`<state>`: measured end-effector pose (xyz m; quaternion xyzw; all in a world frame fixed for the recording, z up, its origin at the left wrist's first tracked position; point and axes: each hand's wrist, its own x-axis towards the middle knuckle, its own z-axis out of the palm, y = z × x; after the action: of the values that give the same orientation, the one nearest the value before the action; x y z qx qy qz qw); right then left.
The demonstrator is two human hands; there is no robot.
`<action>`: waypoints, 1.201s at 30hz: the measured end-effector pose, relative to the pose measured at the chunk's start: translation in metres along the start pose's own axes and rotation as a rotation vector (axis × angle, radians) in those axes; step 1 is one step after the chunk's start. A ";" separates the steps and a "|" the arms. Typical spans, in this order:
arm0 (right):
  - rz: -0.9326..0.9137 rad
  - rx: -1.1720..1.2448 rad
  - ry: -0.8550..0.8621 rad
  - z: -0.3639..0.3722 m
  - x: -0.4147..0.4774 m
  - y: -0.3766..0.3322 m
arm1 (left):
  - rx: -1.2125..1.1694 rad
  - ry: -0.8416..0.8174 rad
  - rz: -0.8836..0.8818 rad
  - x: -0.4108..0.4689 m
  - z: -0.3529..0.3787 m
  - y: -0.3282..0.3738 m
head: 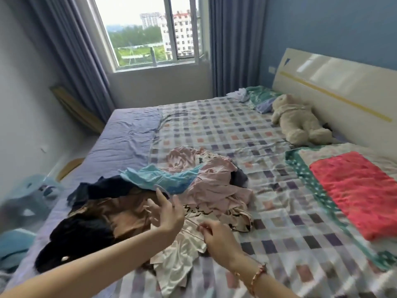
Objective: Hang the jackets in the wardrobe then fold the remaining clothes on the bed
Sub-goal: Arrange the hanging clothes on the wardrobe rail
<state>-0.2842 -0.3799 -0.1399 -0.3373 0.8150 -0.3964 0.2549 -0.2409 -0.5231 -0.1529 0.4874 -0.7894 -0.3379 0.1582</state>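
Note:
A loose pile of clothes lies on the checked bedsheet [268, 244]: a black garment [75, 239], a brown satin one [124, 211], a teal one [161, 177], a pink one [214, 183] and a cream one with black print [184, 254]. Above the pile my left hand [169, 214] holds a pale hanger [161, 188] just below its hook, with the other fingers spread. My right hand [217, 233] grips the hanger's thin lower bar over the cream garment. The view is motion-blurred.
A beige plush toy [300, 123] lies by the headboard [335, 87]. A red blanket [356, 194] covers the bed's right side. A blue plastic stool [28, 201] stands left of the bed. Curtains flank the window [150, 31] beyond.

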 end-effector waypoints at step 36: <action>-0.206 -0.436 -0.342 0.239 0.355 -0.090 | 0.405 0.056 -0.536 0.170 -0.217 -0.324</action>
<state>-0.3179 -0.8013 -0.2521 -0.5270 0.7875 -0.1733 0.2687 0.0187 -0.8506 -0.2330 0.7083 -0.6796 -0.1903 -0.0147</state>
